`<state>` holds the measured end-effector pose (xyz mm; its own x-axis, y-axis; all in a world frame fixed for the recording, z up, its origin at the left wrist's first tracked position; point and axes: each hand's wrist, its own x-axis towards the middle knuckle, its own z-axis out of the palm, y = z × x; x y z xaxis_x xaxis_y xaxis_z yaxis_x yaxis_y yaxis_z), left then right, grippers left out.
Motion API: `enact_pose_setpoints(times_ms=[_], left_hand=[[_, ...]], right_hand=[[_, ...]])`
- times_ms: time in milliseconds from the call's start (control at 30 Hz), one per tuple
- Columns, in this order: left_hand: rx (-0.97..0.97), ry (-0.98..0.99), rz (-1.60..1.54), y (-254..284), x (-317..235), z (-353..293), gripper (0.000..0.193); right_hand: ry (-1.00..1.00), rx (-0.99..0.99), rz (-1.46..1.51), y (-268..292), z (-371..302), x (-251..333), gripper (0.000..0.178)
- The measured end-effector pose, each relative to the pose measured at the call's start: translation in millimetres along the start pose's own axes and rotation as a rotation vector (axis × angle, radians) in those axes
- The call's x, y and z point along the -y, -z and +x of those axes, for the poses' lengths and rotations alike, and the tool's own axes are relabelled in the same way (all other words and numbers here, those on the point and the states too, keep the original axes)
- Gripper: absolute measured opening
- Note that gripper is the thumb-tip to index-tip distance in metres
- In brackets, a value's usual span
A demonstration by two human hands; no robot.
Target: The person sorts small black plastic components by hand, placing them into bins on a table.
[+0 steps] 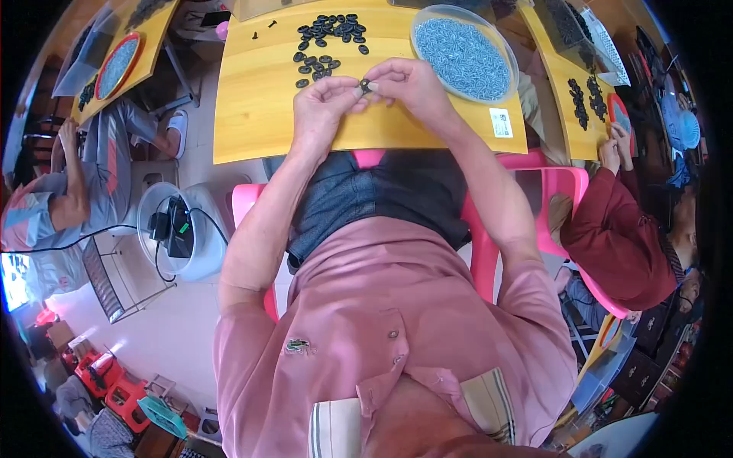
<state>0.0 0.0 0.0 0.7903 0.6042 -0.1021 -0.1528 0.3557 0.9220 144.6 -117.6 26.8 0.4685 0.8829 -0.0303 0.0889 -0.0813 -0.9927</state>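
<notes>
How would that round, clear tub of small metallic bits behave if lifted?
The tub probably feels heavy for its size, given the many metallic bits inside. Its broad, round shape likely resists tipping, but those loose bits might slide if tilted.

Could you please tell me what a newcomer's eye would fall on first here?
Most likely the round tub of bluish bits at the yellow table's far right, then the small black ovals scattered to its left. Just below those in the picture, the left hand and right hand hold a small dark piece between them.
</notes>
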Motion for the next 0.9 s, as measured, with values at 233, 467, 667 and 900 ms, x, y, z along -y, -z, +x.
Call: enact_pose_setpoints(times_ms=[233,467,667,900], left_hand=[[-0.012,0.035,-0.098,0,-3,-1,0.017],[-0.046,0.044,-0.099,-2,-4,-2,0.014],[-0.075,0.024,-0.117,-4,0,-3,0.016],[0.105,-0.149,0.145,1,3,0,0.03]], right_hand=[[0.033,-0.029,0.021,-5,-2,2,0.019],[-0.003,-0.076,0.026,-9,-4,3,0.018],[0.016,-0.06,0.036,-12,-5,4,0.017],[-0.039,0.013,-0.02,-1,-4,11,0.017]])
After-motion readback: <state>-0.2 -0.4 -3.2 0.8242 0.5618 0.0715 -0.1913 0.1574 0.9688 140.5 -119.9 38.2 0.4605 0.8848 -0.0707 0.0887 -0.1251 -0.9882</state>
